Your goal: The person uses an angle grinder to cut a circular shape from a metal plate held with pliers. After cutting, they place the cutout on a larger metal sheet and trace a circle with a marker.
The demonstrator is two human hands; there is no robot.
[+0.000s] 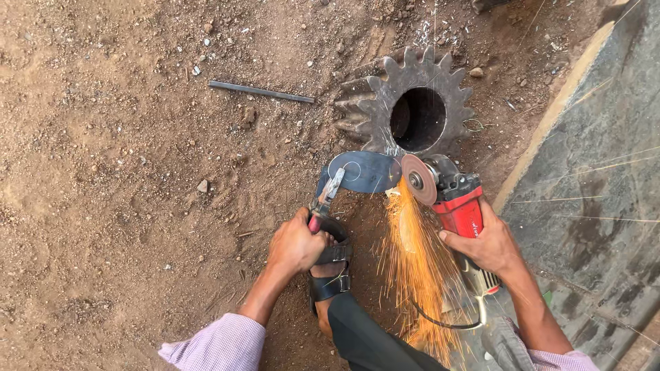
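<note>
While sparks fly, left hand (295,244) fingers squeeze pliers (324,201), keeping round metal plate (364,172) steady beside big gear (405,103); right hand (489,244) fingers wrap red angle grinder (450,196), disc on plate's right edge.

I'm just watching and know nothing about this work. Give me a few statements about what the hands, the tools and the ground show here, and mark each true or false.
1. The right hand holds a red angle grinder. True.
2. The left hand rests bare on the dirt. False: it grips pliers that clamp a flat blue-grey metal piece.
3. Orange sparks spray toward the person. True.
4. The big toothed gear hangs from a hook. False: it lies on the dirt ground.
5. A thin dark rod lies on the ground left of the gear. True.
6. The foot by the left hand is in a closed boot. False: it wears an open sandal.
</note>
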